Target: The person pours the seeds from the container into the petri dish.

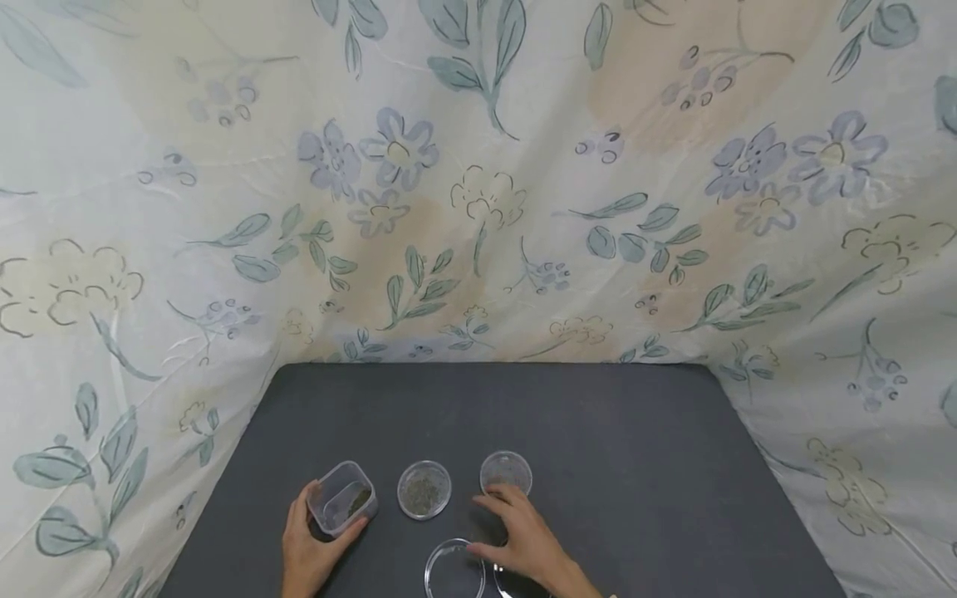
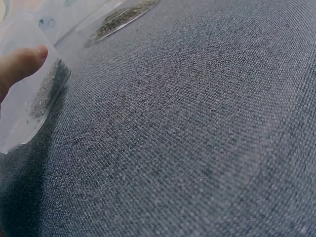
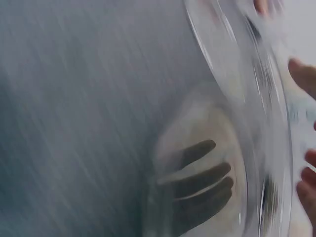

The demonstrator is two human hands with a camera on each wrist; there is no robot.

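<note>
left hand (image 1: 308, 555): my fingers curl round the clear rectangular plastic tub (image 1: 342, 497) holding green flakes
right hand (image 1: 521, 536): fingers spread, relaxed, holding nothing; empty clear round dish (image 1: 453, 571) just left, flake-filled dish (image 1: 506, 472) at fingertips

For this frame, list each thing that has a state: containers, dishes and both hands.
Square clear container: tilted, some dark green material inside, no lid on it.
Middle round dish: flat on the mat, holds dark green flakes.
Far round dish: on the mat, a little dark material inside.
Near round dish: looks empty.
Left hand: grips the square container.
Right hand: fingers spread, holds nothing.
</note>
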